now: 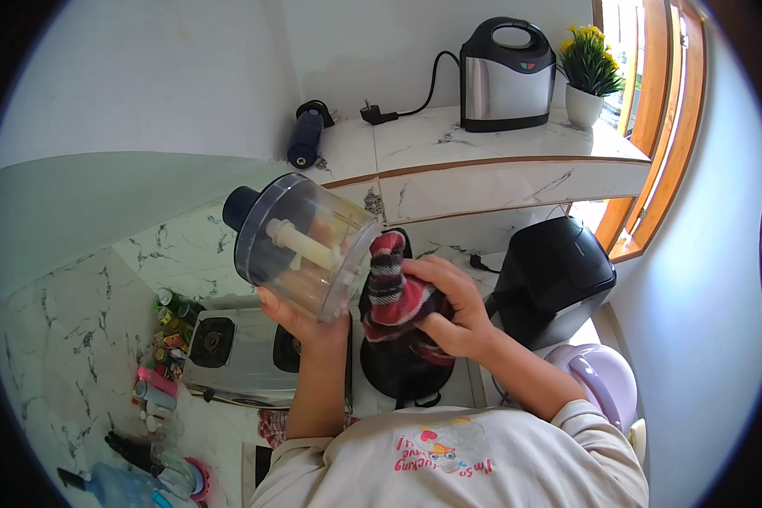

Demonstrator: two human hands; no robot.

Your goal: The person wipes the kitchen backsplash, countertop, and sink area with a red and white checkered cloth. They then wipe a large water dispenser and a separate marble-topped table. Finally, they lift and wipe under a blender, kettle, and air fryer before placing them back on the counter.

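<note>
My left hand [308,320] grips a clear plastic food chopper bowl [340,279] from below and behind, holding it tilted in the air. A dark lid [263,235] with a round dark knob covers its left end. Through the wall shows a cream-coloured blade shaft [301,244]. Bunched in my right hand [457,308] is a red, black and white checked cloth [397,286], close beside the bowl's right end; whether it touches the bowl I cannot tell. Beneath the cloth lies a black round pan or appliance [406,374], partly hidden.
A two-burner gas stove [241,362] stands at left, with bottles and jars [165,336] beside it. On the raised marble-patterned shelf [419,143] are a dark blue chopper motor unit [306,136], a sandwich maker [508,79] and a potted plant [587,76]. A black appliance [552,279] and lilac lidded container [603,381] sit at right.
</note>
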